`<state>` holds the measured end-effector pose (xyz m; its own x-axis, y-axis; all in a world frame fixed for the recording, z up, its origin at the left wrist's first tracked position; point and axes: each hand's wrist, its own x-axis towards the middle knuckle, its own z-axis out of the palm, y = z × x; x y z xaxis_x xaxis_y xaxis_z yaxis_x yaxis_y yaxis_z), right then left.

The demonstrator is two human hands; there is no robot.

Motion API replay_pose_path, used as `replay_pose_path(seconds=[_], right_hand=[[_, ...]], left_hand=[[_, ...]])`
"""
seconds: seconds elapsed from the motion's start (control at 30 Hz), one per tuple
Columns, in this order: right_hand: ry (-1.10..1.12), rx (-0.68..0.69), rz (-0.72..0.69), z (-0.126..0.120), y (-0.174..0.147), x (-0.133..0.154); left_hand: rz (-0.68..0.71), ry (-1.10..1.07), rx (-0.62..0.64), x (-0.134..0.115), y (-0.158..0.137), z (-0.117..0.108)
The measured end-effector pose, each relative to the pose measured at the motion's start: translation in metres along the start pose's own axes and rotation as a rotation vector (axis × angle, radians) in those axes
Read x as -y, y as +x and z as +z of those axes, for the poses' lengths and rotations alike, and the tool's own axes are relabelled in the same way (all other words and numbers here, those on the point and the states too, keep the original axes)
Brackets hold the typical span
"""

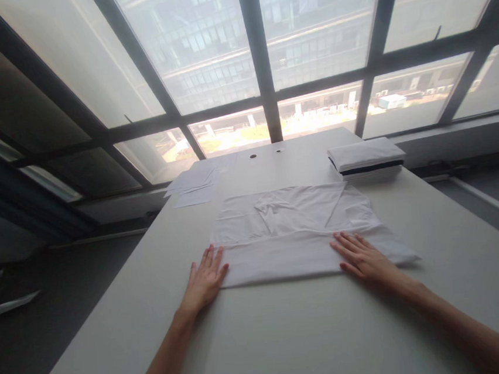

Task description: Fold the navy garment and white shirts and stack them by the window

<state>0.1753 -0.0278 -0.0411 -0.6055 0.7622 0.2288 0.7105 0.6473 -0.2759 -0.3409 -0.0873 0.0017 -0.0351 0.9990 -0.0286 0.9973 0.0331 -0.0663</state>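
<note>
A white garment, seemingly a shirt (pixel 283 258), lies on the white table with its near part folded over into a flat band. Wrinkles cross its far part, and a corner sticks out at the right. My left hand (pixel 206 279) rests at the band's left end, fingers spread, the fingertips touching the cloth's edge. Toward the band's right end, my right hand (pixel 362 258) lies flat on the fabric with its fingers apart. Neither hand grips anything.
A stack of folded cloths (pixel 365 158), white with a dark layer, sits at the table's (pixel 273 337) back right. Loose paper sheets (pixel 194 183) lie at the back left. Two small round holes (pixel 253 156) mark the far tabletop, before large windows (pixel 204 38).
</note>
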Motion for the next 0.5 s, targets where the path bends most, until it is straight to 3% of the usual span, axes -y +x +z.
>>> replay_pose_path(seconds=[0.13,0.27,0.37,0.5], right_hand=[[-0.014,0.017,0.004,0.000,0.000,-0.001],[-0.021,0.026,0.004,0.001,0.000,-0.002],[-0.009,0.022,-0.001,0.002,0.000,-0.002],[-0.022,0.034,0.010,0.001,0.000,-0.003]], left_hand=[[-0.039,-0.001,0.009,0.003,0.000,-0.001],[-0.054,-0.006,-0.174,-0.017,-0.006,-0.012],[0.165,-0.106,-0.220,-0.050,-0.014,-0.024],[0.514,-0.179,-0.035,-0.090,-0.022,-0.029]])
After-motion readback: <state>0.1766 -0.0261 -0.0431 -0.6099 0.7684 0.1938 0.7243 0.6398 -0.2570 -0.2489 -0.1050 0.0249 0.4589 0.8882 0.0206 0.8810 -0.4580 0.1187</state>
